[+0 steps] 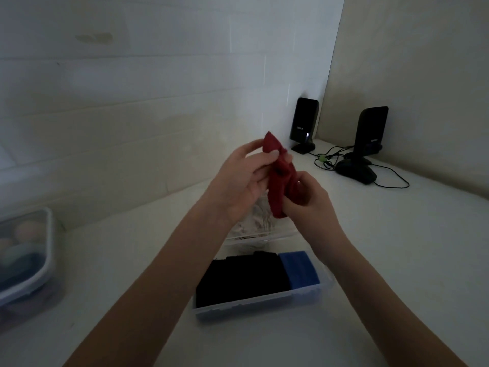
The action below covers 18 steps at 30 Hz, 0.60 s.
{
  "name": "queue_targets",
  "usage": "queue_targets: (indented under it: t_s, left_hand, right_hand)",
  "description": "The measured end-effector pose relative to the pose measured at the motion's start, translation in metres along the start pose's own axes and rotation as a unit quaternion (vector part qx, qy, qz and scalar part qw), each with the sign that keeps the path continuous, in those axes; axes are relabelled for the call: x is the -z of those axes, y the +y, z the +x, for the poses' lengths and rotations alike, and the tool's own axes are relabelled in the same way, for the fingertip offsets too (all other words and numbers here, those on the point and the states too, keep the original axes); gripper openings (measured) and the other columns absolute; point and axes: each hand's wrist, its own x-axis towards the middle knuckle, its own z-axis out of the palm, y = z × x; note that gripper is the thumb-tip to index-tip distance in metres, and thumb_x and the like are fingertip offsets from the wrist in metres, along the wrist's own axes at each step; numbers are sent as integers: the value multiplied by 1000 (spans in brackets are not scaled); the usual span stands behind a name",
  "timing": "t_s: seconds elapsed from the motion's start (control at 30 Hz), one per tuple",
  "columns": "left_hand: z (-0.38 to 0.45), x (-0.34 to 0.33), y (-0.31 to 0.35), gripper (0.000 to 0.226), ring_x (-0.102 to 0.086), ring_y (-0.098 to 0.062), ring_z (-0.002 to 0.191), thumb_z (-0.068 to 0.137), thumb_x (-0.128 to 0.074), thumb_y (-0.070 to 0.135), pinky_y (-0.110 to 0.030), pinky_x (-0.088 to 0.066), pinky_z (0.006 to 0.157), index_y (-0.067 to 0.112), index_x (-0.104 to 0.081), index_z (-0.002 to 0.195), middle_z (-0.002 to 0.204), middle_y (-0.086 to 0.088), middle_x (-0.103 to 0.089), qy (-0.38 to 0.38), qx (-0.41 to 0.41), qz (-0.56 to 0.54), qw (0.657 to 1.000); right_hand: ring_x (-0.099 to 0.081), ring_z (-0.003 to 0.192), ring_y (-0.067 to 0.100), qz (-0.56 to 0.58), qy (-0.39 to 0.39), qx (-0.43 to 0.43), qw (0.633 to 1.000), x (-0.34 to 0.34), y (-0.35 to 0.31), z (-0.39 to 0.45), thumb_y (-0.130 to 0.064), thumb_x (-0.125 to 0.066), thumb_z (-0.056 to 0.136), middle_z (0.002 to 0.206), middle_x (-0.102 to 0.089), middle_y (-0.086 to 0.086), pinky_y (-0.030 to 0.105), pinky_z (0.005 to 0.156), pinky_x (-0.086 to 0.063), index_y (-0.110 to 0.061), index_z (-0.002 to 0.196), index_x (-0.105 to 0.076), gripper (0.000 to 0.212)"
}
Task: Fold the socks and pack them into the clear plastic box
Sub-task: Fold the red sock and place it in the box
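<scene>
White tabletop [383, 247] w/ clear plastic box [264, 304] holding folded black socks [240, 279] & blue sock [299, 268]. Above box, left hand [239, 178] & right hand [308, 198] both gripping crumpled red sock [279, 178].

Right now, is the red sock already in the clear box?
No, both the left hand and right hand hold the red sock up above the clear box.
</scene>
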Motion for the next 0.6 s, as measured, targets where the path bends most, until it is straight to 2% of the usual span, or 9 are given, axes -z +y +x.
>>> queue_targets:
  t_s: [0.07,0.13,0.2,0.3,0.37,0.43,0.47,0.53,0.6]
  left_hand:
    - [0,0,-4,44,-66,-28,97,89,-47,-5,-33,-57,84,3,-39,132,106,-25,-64,33,-24,3,999]
    - [-6,-6,-8,46,-65,-27,101,88,-50,-4,-34,-56,88,12,-43,131,111,-24,-64,50,-73,129,988]
    - [-12,-12,-13,50,-65,-18,101,87,-53,-1,-29,-54,91,22,-44,130,111,-13,-66,22,-130,291,948]
    - [-17,-14,-19,63,-61,-15,111,88,-54,5,-34,-48,100,37,-32,137,124,-6,-60,-51,-176,422,888]
    - [-18,-13,-20,67,-63,-18,105,91,-50,13,-26,-50,95,39,-17,143,122,-8,-61,-50,-191,517,833]
    - [-19,-13,-21,69,-66,-15,83,94,-46,20,-9,-46,74,34,-4,147,109,-7,-65,-39,-192,586,787]
    - [-20,-14,-23,69,-62,-11,69,95,-45,23,-9,-44,65,32,-1,147,97,-3,-64,-39,-186,607,772]
    - [-20,-14,-24,65,-53,-4,56,96,-42,30,-10,-42,57,32,-2,147,82,2,-60,-36,-174,624,761]
    - [-17,-11,-23,60,-58,-6,70,95,-40,38,-12,-42,68,35,-10,146,102,-8,-64,-28,-141,609,780]
  right_hand:
    - [-52,66,19,-60,14,8,998,2,1,1,-5,-65,77,73,-58,18,37,67,-52,-4,85,-61,9]
    - [-52,65,22,-85,28,14,996,3,1,1,-8,-64,75,75,-60,22,47,70,-52,-4,81,-62,8]
    - [-56,67,24,-116,44,39,991,2,0,1,-10,-64,74,77,-62,19,48,72,-52,-4,83,-62,11]
    - [-56,77,27,-190,76,79,976,1,3,1,-10,-63,75,85,-60,14,47,72,-52,-2,90,-60,18]
    - [-57,75,30,-132,79,74,985,3,3,1,-11,-60,76,82,-60,15,46,70,-55,-2,87,-60,15]
    - [-57,68,23,19,85,34,996,8,1,2,-3,-55,80,73,-59,13,31,64,-56,-5,79,-61,6]
    - [-57,67,17,77,82,17,994,10,-1,2,2,-53,81,71,-58,10,23,62,-54,-7,78,-62,13]
    - [-58,74,14,123,46,9,991,13,-1,3,5,-49,84,77,-60,7,18,67,-53,-10,84,-63,20]
    - [-60,84,18,147,2,7,989,11,0,2,4,-47,85,87,-62,9,24,75,-54,-10,90,-62,21]
